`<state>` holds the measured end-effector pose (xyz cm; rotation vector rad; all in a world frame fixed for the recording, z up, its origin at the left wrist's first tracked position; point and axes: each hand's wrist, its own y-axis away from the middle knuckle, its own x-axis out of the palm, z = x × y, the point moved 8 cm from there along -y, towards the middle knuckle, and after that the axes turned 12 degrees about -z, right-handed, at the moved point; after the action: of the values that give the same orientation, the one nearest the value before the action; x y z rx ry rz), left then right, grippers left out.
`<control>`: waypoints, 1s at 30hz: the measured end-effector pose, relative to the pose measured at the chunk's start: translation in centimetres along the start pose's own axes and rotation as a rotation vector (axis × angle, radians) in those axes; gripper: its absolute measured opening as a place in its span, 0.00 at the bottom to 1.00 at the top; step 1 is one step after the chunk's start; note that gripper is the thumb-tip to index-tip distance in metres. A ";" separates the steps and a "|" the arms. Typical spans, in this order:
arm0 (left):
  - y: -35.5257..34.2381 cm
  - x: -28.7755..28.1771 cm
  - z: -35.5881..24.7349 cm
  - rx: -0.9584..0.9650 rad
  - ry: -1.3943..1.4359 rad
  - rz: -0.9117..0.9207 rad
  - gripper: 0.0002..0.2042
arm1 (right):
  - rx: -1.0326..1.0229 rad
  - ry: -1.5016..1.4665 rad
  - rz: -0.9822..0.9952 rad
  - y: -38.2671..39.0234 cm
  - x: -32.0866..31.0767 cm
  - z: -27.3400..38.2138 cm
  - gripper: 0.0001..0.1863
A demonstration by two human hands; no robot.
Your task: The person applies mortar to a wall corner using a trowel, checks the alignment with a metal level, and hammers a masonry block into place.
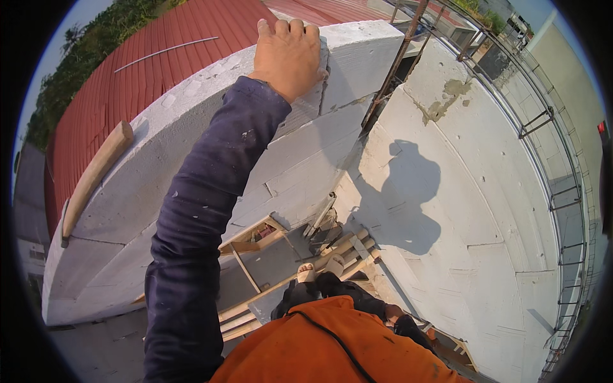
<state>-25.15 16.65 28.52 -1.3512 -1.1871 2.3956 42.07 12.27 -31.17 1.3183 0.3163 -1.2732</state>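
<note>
Left hand (287,54) raised, palm flat on top of the white block wall (191,147), fingers curled over the far edge of the top block (357,54); the hand grips the block's edge. Dark blue sleeve (198,210) runs up to it. Right hand not visible, so its state cannot be told. Wooden handle (96,175) lies on the wall top, well left of the hand. Rusty rebar (396,64) stands just right of the block. Wooden scaffold planks (287,268) below, feet on them. Red roof (147,70) beyond the wall.
</note>
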 end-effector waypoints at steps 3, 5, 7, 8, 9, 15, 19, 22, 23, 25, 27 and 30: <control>1.1 0.1 1.0 0.021 -0.044 0.006 0.37 | 0.223 -0.090 -0.035 -1.0 -2.6 2.3 0.27; 1.5 0.3 1.4 0.021 -0.048 0.038 0.37 | 0.262 -0.138 -0.140 -1.0 -3.9 3.8 0.21; 0.8 0.4 0.8 0.022 -0.043 0.043 0.36 | 0.252 0.000 -0.113 -0.6 -3.1 3.7 0.15; 0.6 0.5 0.5 0.022 -0.039 0.044 0.36 | 0.232 0.112 -0.065 -0.6 -2.5 3.6 0.13; 0.4 1.0 -0.3 0.025 -0.018 0.045 0.35 | 0.137 0.022 -0.318 0.5 -3.6 3.5 0.10; -0.5 -1.1 0.7 -0.043 0.081 0.115 0.34 | 0.087 -0.077 -0.628 1.1 -8.0 6.5 0.11; 0.4 -2.2 1.7 -0.063 0.079 0.128 0.35 | 0.599 -0.651 -0.306 -1.6 -2.3 4.8 0.18; -0.4 -1.0 -1.7 -0.003 0.094 0.120 0.36 | 0.330 -0.135 -0.122 -1.8 -3.5 7.6 0.19; -0.7 -0.6 -3.2 0.020 0.104 0.119 0.36 | 0.294 -0.288 -0.416 -1.2 -2.6 6.2 0.19; -0.3 -0.4 -2.5 0.029 0.167 0.065 0.36 | 0.612 -0.289 -0.457 -1.4 -0.8 5.4 0.17; 1.3 -0.3 3.1 -0.006 0.109 0.059 0.35 | 0.737 -0.705 -0.475 -1.4 -9.3 7.4 0.19; 0.4 0.8 2.5 0.035 0.093 0.077 0.36 | 0.927 -0.673 -0.568 2.8 -12.0 7.3 0.17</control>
<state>-27.47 15.36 28.42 -1.5062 -1.0831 2.3640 36.67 11.56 -17.98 1.4688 -0.4797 -2.4278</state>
